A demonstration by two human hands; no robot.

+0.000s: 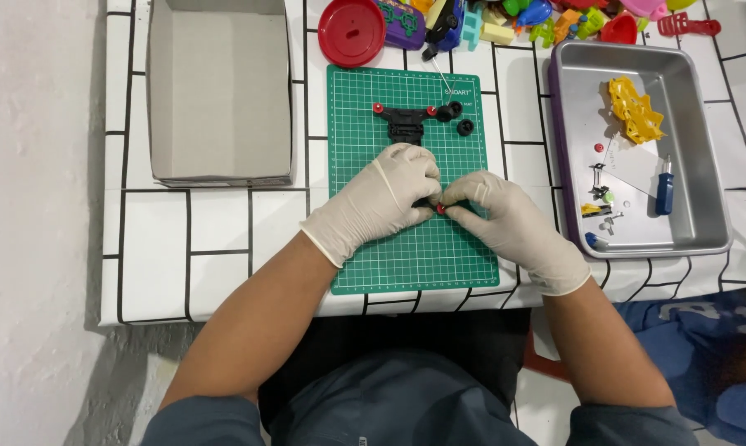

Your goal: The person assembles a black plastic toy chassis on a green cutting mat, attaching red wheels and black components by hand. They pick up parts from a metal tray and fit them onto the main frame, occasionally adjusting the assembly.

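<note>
Both my hands wear pale latex gloves and meet over the middle of a green cutting mat (389, 256). My left hand (381, 202) and my right hand (509, 219) pinch a small black toy part with a red wheel hub (440, 210) between their fingertips. Most of that part is hidden by the fingers. Farther up the mat lies a black toy axle piece with two red hubs (406, 120). Two loose black tyres (458, 117) rest beside it.
An open grey cardboard box (220, 91) stands at the left. A metal tray (707, 165) at the right holds a yellow toy part (634, 109), a blue-handled screwdriver (664, 188) and small screws. A red lid (352, 31) and several colourful toys (546, 16) lie along the far edge.
</note>
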